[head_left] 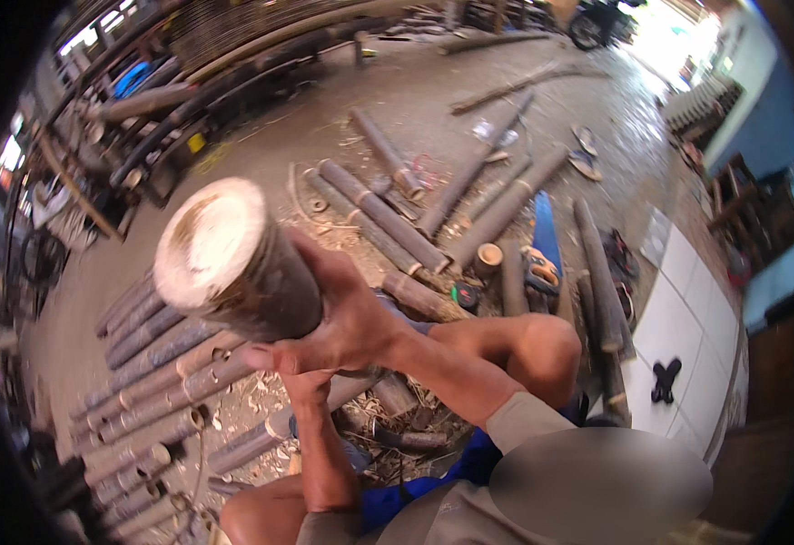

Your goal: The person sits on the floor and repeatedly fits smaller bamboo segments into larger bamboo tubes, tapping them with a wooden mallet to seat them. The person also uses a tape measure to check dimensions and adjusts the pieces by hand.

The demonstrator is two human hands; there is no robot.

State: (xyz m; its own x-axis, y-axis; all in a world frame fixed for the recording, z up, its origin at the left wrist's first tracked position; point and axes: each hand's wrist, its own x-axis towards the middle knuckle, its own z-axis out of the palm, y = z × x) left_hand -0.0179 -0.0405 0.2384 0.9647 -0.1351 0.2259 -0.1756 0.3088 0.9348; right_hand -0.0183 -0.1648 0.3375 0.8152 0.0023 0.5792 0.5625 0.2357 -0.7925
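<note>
A short, thick bamboo section is raised in front of me, its dark side toward my hand. Its pale, freshly cut end, with a brownish patch, faces up and to the left. My right hand is closed around the section's side. Just below it is my left hand, close under the right one; its fingers are mostly hidden, so its grip does not show. Wood shavings lie on the floor beneath, beside a dark curved piece that I cannot make out.
Long bamboo poles lie ahead, with a blue-bladed handsaw, a tape measure and a short hollow bamboo piece. More cut bamboo lies in rows at left. Sandals and white tiles are at right.
</note>
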